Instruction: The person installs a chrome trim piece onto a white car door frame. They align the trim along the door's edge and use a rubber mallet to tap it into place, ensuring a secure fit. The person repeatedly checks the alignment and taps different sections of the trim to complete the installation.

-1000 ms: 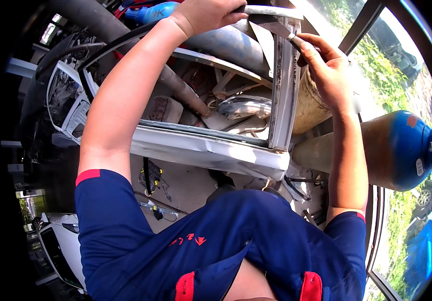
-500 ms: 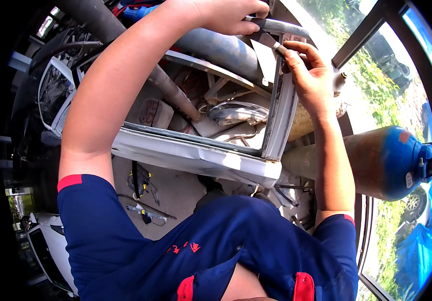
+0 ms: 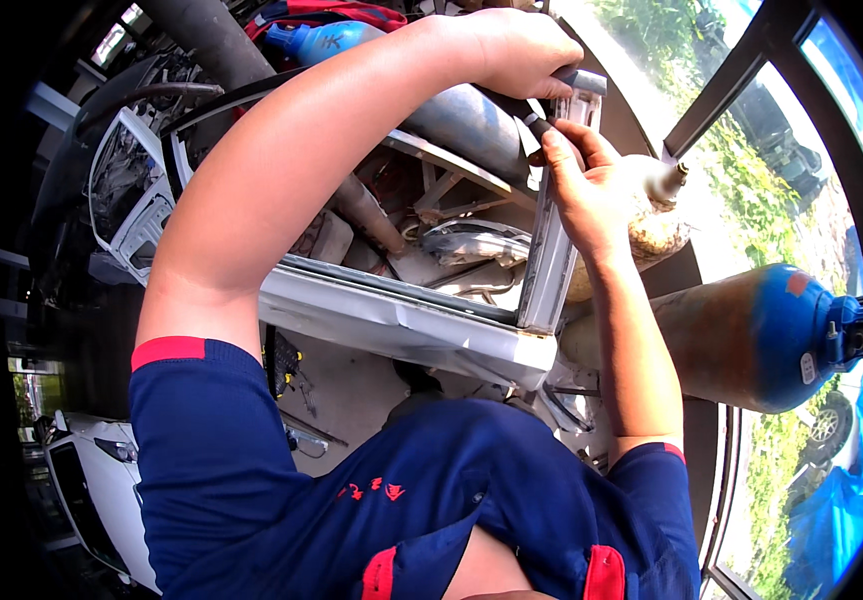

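Observation:
A silver car door [image 3: 421,340] with an open window frame lies before me. At the frame's far right corner, my left hand [image 3: 526,55] is closed round a grey bar-like piece [image 3: 588,82]; only its right end shows past the fingers. Just below, my right hand [image 3: 589,185] grips a scraper [image 3: 541,127] by its dark handle, thumb and forefinger pinching it. The scraper's blade is hard to make out now. Both hands are close together over the door's right upright [image 3: 548,250].
A blue-topped gas cylinder [image 3: 791,340] lies at my right, beside a window frame. Another blue cylinder [image 3: 466,125] lies behind the door. A grey post [image 3: 191,40] slants at upper left, and a white car [image 3: 101,490] stands at lower left. Tools [image 3: 291,370] lie on the floor.
My left hand has moved right and slightly nearer along the frame with the grey bar. My right hand has shifted left and nearer. The pale triangular plate seen beside the scraper is mostly hidden now.

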Tool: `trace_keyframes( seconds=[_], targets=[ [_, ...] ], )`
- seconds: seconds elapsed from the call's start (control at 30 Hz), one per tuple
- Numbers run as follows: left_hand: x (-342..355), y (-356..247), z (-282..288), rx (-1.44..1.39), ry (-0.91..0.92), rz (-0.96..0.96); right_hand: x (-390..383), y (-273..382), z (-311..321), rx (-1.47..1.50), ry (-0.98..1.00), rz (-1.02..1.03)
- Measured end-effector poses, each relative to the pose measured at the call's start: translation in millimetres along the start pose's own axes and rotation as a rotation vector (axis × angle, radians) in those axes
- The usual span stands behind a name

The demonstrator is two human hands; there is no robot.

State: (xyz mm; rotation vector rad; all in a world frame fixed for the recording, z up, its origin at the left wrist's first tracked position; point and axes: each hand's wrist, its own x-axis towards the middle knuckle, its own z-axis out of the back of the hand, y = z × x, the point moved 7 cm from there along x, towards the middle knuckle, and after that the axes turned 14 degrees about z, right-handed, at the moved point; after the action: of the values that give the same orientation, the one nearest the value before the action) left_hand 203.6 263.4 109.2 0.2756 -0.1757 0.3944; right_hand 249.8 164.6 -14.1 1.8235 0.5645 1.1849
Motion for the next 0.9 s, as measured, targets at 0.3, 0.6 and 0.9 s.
trace_keyframes(
  seconds=[0.3,0.6,0.9],
  targets=[
    [-2,19,-5,-0.137,0.116,0.011,-1,3,-6,0.018,0.012,0.038],
    [-2,4,17,-0.05,0.266,-0.11,8,10,2,-0.056,0.055,-0.013],
    [3,3,17,-0.002,0.299,-0.122,20,17,-23,-0.229,0.149,0.101]
  ],
)
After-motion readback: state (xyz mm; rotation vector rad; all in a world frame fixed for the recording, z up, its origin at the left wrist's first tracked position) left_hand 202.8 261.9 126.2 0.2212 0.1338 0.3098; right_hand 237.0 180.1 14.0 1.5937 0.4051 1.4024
